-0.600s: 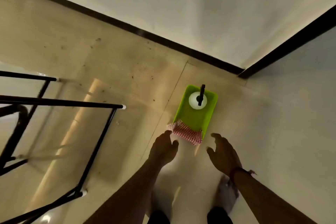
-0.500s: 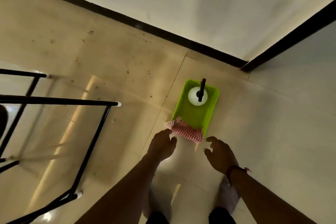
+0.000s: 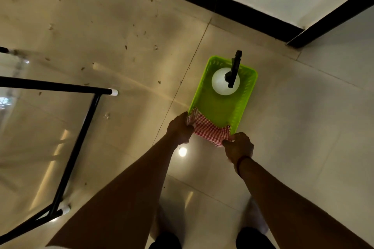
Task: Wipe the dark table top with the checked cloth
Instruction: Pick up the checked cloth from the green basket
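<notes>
The cloth lies over the near end of a green basket on the floor, its left edge gripped in the curled fingers of the left hand, its right corner pinched by the right hand, with a white bottle at the basket's far end and a black frame well to the left.

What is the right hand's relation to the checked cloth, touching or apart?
Touching. In the head view the right hand pinches the near corner of the checked cloth, which hangs over the near rim of the green basket.
</notes>
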Available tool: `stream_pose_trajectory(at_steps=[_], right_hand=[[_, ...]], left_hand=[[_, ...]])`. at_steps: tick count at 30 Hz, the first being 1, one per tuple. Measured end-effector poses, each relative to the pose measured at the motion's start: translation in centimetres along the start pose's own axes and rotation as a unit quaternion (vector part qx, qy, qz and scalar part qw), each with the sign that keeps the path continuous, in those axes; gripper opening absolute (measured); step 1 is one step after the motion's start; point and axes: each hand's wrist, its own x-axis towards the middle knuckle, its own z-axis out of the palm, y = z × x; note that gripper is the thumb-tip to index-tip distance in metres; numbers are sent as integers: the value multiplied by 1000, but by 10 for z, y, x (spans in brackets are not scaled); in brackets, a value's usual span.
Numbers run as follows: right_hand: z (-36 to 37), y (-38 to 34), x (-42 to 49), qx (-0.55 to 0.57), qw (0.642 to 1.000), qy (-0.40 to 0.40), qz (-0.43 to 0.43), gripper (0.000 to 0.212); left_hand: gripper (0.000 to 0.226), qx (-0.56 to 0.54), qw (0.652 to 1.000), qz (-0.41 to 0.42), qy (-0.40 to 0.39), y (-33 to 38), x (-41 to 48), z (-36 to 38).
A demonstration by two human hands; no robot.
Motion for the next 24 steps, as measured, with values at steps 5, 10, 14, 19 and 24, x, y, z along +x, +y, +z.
stream_pose_trajectory(at_steps=[5,10,14,19,24], right_hand=[[6,-5,1,17,998,56,29,24],[-6,-1,-11,50,996,64,21,34],[-27,1,-27,134,991,20,24,36],[-66,-2,-62,242,970,0,6,47],[-122,-20,-114,210,969,-24,-128,37]], left_hand=[[19,135,985,20,101,-4,6,7],[16,60,985,-53,153,-5,-9,-2],[18,-114,982,-88,122,5,-41,-13],[13,-302,942,-83,124,30,-99,-29],[12,-376,911,-49,162,59,-166,-48]])
